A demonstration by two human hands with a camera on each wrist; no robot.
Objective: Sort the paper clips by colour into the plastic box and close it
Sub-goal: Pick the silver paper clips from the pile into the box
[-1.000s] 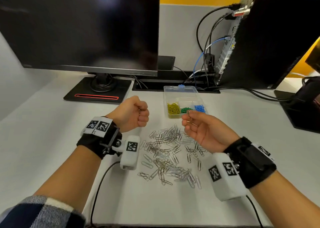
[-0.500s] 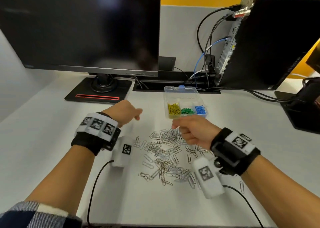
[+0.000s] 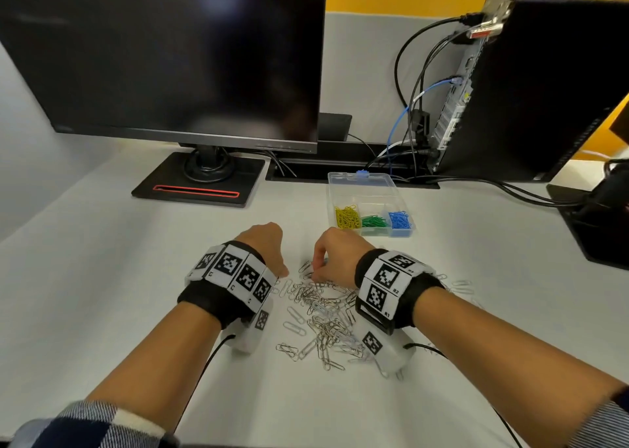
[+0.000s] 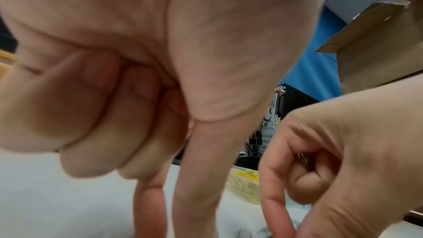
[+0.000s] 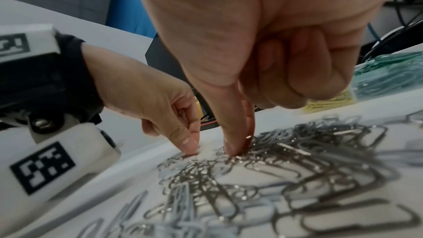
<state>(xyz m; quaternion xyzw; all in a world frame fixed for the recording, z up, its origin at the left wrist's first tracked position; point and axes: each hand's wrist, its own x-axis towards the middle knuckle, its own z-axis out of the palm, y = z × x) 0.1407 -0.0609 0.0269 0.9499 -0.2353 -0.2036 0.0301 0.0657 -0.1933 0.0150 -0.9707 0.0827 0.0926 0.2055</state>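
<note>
A loose heap of silver paper clips [image 3: 323, 314] lies spread on the white surface [image 3: 102, 277], many tangled over one another, with a few strays off to the right. Behind it stands the clear plastic box [image 3: 369, 206], lid open (blue clasp at the far edge), holding yellow clips [image 3: 347, 216], green clips [image 3: 374, 222] and blue clips [image 3: 400, 219] in separate front compartments.

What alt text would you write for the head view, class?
Both hands, left hand and right hand, reach down into a pile of silver paper clips on a white desk. Behind them, an open plastic box holds yellow, green and blue clips, in front of a dark monitor.
</note>
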